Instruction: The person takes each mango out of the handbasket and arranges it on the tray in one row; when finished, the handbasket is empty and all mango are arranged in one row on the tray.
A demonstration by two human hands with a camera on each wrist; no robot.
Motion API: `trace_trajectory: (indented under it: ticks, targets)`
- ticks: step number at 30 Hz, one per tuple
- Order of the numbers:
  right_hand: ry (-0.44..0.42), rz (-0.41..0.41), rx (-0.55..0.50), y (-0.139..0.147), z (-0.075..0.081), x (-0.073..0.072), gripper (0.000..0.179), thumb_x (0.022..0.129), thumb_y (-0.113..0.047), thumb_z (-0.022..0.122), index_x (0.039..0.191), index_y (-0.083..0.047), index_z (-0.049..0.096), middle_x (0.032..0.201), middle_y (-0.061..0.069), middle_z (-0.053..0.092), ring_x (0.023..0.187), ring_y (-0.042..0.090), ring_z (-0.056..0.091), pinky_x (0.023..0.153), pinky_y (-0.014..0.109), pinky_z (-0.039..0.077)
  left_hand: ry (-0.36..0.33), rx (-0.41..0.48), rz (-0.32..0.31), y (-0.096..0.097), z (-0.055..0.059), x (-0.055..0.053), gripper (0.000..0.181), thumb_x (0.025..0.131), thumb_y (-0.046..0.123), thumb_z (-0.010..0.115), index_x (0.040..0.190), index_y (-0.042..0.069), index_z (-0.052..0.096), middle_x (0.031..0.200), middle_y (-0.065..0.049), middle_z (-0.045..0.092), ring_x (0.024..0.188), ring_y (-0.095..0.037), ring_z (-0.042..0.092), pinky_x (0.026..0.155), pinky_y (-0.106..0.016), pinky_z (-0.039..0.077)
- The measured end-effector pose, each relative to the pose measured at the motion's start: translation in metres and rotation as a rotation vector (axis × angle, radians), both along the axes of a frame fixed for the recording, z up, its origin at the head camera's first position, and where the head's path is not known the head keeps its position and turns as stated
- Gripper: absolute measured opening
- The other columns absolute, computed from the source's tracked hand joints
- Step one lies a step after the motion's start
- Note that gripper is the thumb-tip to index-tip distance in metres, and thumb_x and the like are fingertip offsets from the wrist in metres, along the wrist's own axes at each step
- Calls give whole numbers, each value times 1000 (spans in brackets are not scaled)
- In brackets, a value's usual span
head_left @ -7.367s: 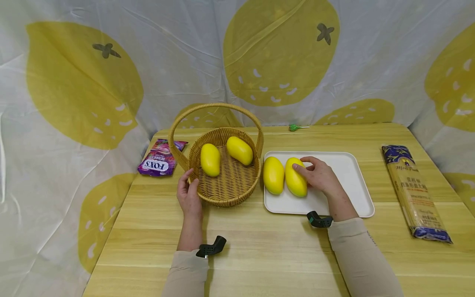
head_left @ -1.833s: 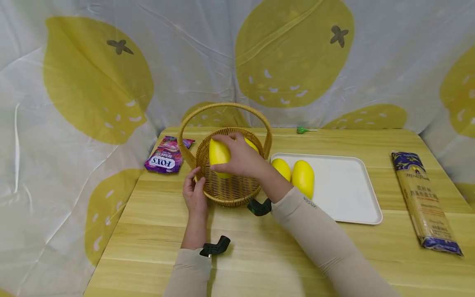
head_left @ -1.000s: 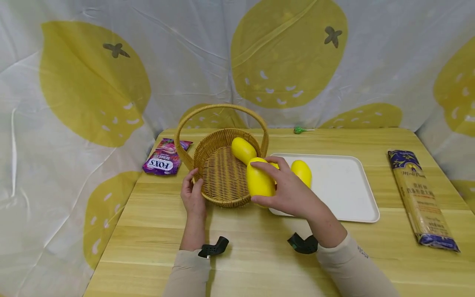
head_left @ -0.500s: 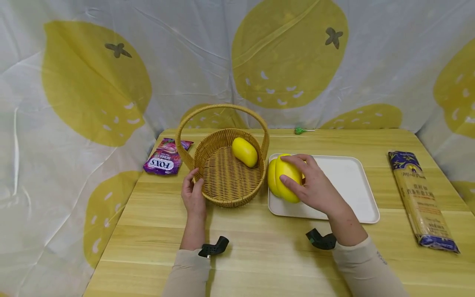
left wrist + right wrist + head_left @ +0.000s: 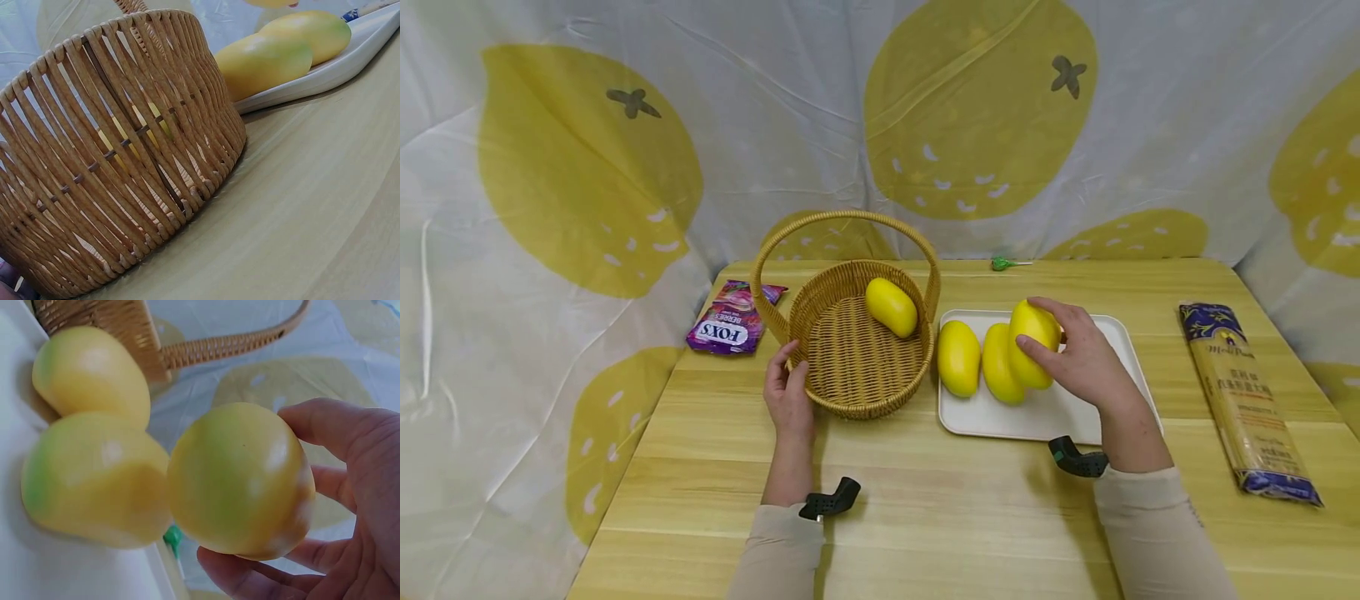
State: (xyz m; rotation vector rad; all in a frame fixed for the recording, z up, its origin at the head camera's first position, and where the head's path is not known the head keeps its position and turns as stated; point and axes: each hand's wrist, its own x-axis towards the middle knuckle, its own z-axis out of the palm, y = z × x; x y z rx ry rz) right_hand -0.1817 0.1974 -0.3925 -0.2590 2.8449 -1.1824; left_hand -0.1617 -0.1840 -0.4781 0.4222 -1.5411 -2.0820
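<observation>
In the head view, my right hand (image 5: 1086, 358) grips a yellow mango (image 5: 1033, 343) between thumb and fingers, just above the white tray (image 5: 1097, 421). The right wrist view shows this mango (image 5: 240, 478) end-on, with a greenish patch. Two more mangoes lie on the tray: one (image 5: 1002, 367) is partly covered by the held mango, the other (image 5: 958, 358) is at the tray's left end. My left hand (image 5: 788, 404) holds the front-left rim of the wicker basket (image 5: 857, 404), thumb and forefinger at the edge. One mango (image 5: 891, 307) lies inside the basket, at its right.
Left of the basket lies a purple sweets bag (image 5: 726, 321). A green lollipop (image 5: 1002, 263) is near the table's back edge, and a long spaghetti pack (image 5: 1247, 400) is at the right. The basket's tall handle (image 5: 846, 215) arches over it. A lemon-print cloth (image 5: 775, 125) hangs behind.
My right hand lifted one mango out of the basket and carried it rightwards over the tray, past the two mangoes lying there. My left hand stayed at the basket's rim.
</observation>
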Motion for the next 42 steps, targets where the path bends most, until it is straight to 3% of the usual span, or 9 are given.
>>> trace_trajectory:
  ticks: [9,18,28,35,42]
  targets:
    - [-112,-46,51,22,-12,-10,72,99,-50,61,158,-19,34,147,30,43,113,47,59,85,48,56,1,5,3,-1,-1,-1,33,94,-3,54,124,3,67,142,-6,57,132,-14,49,103,-17,45]
    - [-203,-31,58,34,-22,-16,75,97,-53,62,158,-18,34,155,28,40,123,49,55,93,57,53,-2,3,-1,-1,-1,0,33,95,-3,53,121,8,69,144,-9,56,134,-16,49,103,-18,45]
    - [-269,-35,63,40,-29,-17,74,97,-51,62,157,-15,36,153,32,41,134,52,44,104,66,45,-6,-14,-2,-1,-2,1,32,95,-2,53,123,6,68,135,2,58,134,-16,47,101,-18,43]
    - [-284,-14,85,42,-34,-20,73,97,-51,63,155,-16,37,152,34,40,132,52,46,105,66,45,4,-12,-2,0,-1,1,34,95,-2,53,128,-1,63,134,3,58,135,-21,47,100,-17,45]
    - [-310,-6,82,43,-38,-21,76,96,-53,63,156,-15,36,153,35,38,130,52,48,104,65,45,9,-16,-8,-1,-2,1,32,96,-1,53,125,3,66,132,4,58,134,-21,47,98,-17,46]
